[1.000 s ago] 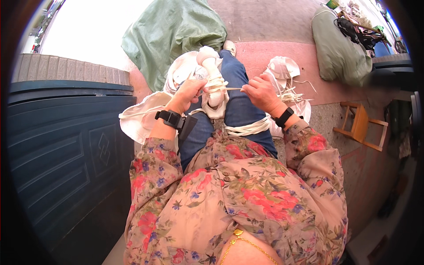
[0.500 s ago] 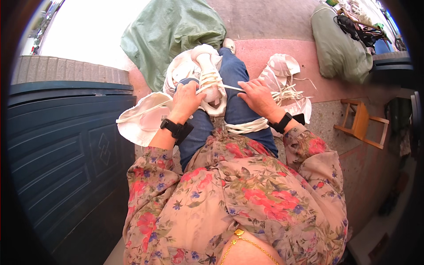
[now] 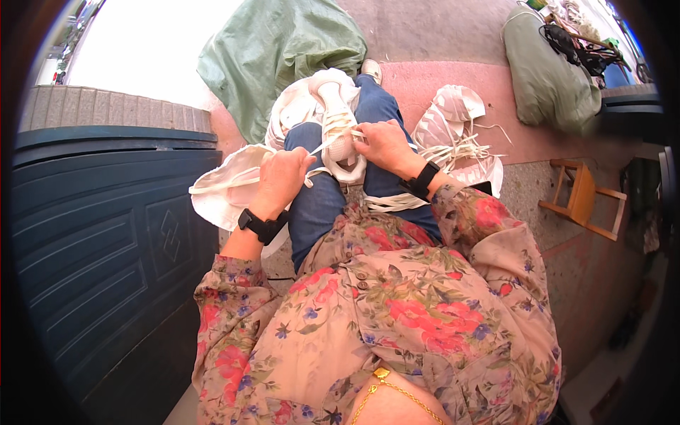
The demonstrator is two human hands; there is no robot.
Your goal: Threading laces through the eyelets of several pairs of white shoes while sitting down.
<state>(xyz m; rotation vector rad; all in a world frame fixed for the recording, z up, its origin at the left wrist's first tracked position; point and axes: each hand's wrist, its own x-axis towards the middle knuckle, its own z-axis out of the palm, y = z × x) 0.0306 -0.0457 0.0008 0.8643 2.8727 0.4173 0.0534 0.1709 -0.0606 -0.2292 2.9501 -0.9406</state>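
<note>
A white shoe upper (image 3: 341,150) lies across my lap between my knees, with pale laces threaded through part of its front. My left hand (image 3: 281,180), to the left of the upper, is closed on a white shoelace (image 3: 324,145) that stretches across to the eyelets. At the upper's right edge, the fingertips of my right hand (image 3: 388,146) pinch a lace by the eyelets; the exact grip is partly hidden. A bundle of laces (image 3: 393,203) rests over my right thigh. More white uppers (image 3: 283,106) sit behind, near my left knee.
Flat white pieces (image 3: 219,195) lie at my left beside a dark blue panelled door (image 3: 99,241). Several uppers with tangled laces (image 3: 453,117) are piled at my right. A green sack (image 3: 276,49) stands ahead, another sack (image 3: 545,78) at far right, near a small wooden stool (image 3: 581,195).
My right hand has moved left to the upper's edge, where it had held a lace stretched to the right. My left hand has moved left and down, drawing a lace with it.
</note>
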